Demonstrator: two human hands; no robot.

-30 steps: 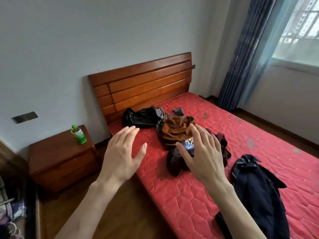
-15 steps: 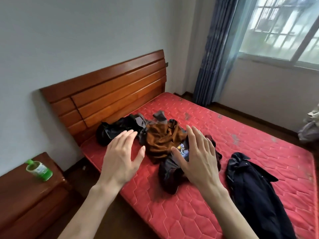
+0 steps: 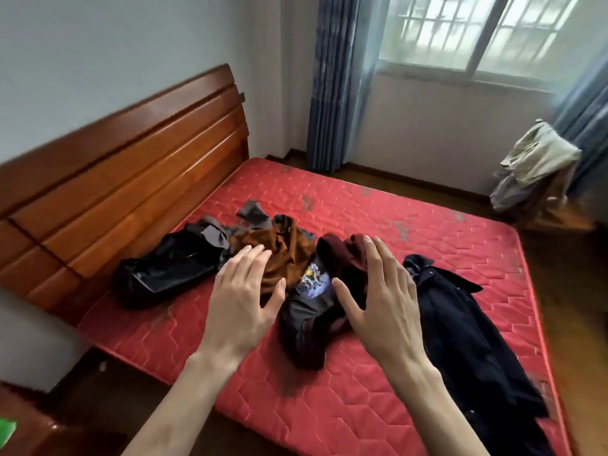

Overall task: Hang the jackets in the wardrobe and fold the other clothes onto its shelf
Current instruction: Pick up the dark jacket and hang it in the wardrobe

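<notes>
Red mattress (image 3: 378,373): clothes pile (image 3: 289,255) lies just beyond both hands' straight fingers (image 3: 378,258).

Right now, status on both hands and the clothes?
Left hand open, right hand open, both above the clothes pile. Nothing held. Dark coat lies apart on the red mattress. Nothing in the way.

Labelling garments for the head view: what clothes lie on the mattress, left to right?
Shiny black jacket → brown garment → dark printed shirt → maroon garment → long navy coat. The grey pieces behind the brown one overlap too much to place.
</notes>
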